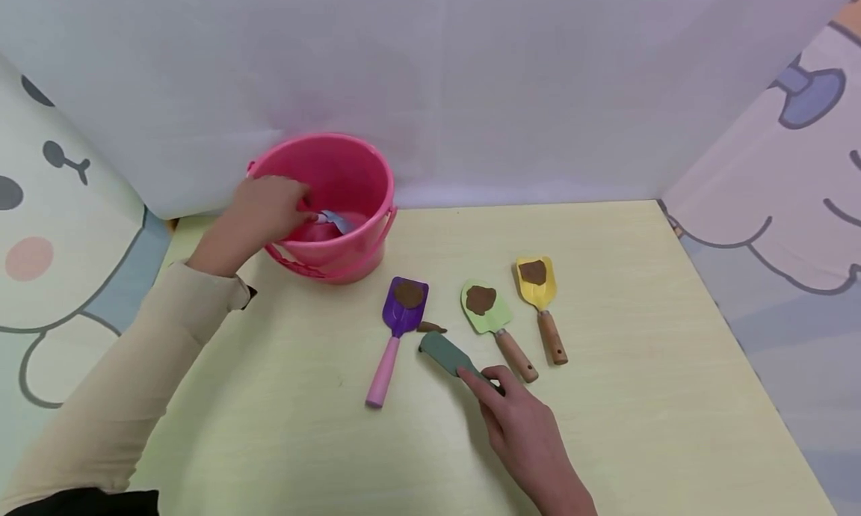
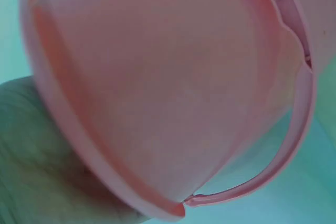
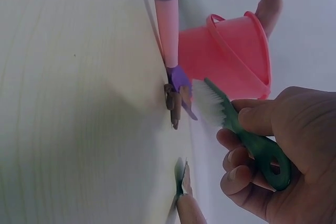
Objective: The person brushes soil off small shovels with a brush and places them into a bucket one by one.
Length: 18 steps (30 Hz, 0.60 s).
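Note:
My left hand [image 1: 272,206] reaches over the near rim of a pink bucket [image 1: 336,258] and pinches the end of a light blue tool [image 1: 338,221], perhaps a small trowel; its far part is inside the bucket. In the left wrist view the bucket's wall hides the fingers. My right hand [image 1: 518,419] grips a green brush [image 3: 257,145] with white bristles [image 3: 207,100], held above the table. Near the brush head lie a brown elongated piece [image 1: 431,327] and a purple trowel [image 1: 401,318] with a pink handle, bearing a brown patch.
Right of the brush lie a light green trowel [image 1: 496,320] and a yellow trowel [image 1: 546,298], both with wooden handles and brown patches. The bucket's handle [image 2: 294,145] hangs down its side. A pale cloth wall [image 1: 504,97] rises behind the wooden table [image 1: 639,351].

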Tool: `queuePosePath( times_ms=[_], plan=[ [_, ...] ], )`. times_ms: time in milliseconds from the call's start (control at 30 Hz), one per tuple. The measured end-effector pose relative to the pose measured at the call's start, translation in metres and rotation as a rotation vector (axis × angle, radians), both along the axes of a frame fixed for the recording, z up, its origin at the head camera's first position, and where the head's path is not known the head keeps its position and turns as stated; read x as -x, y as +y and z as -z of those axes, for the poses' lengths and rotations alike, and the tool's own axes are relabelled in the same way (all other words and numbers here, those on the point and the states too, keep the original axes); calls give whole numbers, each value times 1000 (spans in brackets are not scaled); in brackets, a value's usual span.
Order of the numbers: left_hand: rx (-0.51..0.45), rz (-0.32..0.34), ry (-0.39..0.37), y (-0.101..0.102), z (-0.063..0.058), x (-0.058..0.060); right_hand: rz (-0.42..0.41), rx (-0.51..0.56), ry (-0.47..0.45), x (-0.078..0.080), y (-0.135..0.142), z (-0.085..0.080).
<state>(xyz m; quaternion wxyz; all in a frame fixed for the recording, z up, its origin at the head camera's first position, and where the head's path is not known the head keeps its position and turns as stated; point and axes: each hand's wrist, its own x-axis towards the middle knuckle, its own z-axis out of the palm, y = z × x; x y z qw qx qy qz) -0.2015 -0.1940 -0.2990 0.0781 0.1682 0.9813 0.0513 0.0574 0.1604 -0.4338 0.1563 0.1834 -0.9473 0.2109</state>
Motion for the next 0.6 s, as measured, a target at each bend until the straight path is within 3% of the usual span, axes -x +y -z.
queuePosePath(
  times_ms=[100, 200, 467, 600],
  plan=[
    [-19, 0, 19, -1, -3, -7, 0, 4, -4, 0, 0, 0],
    [-46, -16, 86, -2, -5, -19, -1, 6, -6, -1, 0, 0],
    [-57, -114, 425, 13, -16, -68, -10, 14, -22, 0, 0, 0],
    [-74, -125, 591, 23, -20, -91, -16, 14, -33, 3, -1, 1]
  ],
)
